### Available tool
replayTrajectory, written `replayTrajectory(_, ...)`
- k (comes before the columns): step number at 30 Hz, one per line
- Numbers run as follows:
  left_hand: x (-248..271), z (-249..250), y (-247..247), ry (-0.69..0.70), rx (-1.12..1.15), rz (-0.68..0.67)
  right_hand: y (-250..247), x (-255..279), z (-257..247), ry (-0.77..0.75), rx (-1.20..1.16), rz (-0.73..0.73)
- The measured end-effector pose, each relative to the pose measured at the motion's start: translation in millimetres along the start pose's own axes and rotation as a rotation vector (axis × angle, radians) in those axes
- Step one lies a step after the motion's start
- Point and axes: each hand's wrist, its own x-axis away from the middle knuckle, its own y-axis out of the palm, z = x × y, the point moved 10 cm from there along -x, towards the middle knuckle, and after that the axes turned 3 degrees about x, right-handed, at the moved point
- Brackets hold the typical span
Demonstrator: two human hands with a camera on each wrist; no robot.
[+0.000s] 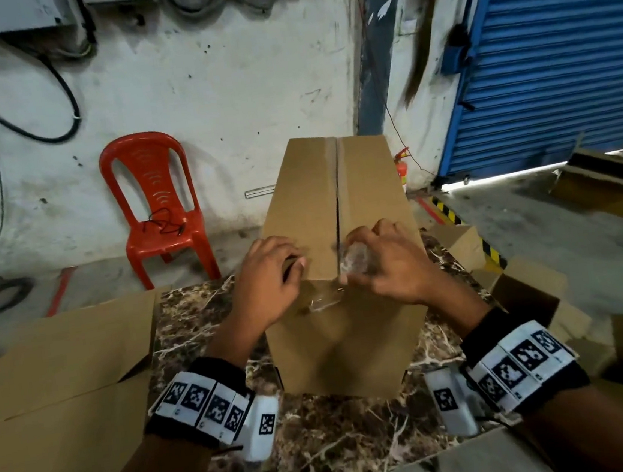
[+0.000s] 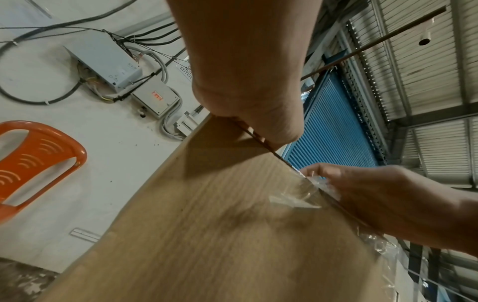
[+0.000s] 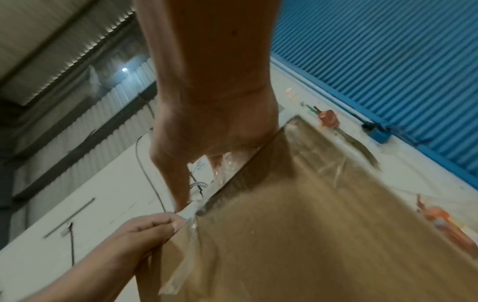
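A tall cardboard box stands on the marble table, its top flaps meeting at a centre seam. My left hand rests on the top left flap at the near edge, fingers curled against the cardboard. My right hand grips a crumpled wad of clear tape at the near end of the seam. A loose strip of the tape still clings to the front face. In the left wrist view the right hand pulls the tape at the box edge.
Open cardboard boxes lie at the left and right of the table. A red plastic chair stands by the wall behind. A blue roller shutter is at the far right, with another box on the floor.
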Motion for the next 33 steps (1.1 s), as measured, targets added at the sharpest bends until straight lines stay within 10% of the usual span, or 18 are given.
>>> replayTrajectory(11, 7, 10, 13, -0.009, -0.390, -0.195, -19, 7, -5, -0.181, -0.347, 0.222)
replayTrajectory(19, 9, 5, 10, -0.035, -0.379, -0.158, -23, 35, 88, 0.230, -1.181, 0.446)
replayTrajectory(27, 15, 13, 10, -0.095, -0.306, -0.097, -19, 36, 36, -0.180, -0.246, 0.185)
replayTrajectory(33, 23, 14, 13, -0.161, -0.313, -0.085, -19, 42, 99, 0.188, -1.342, 0.285)
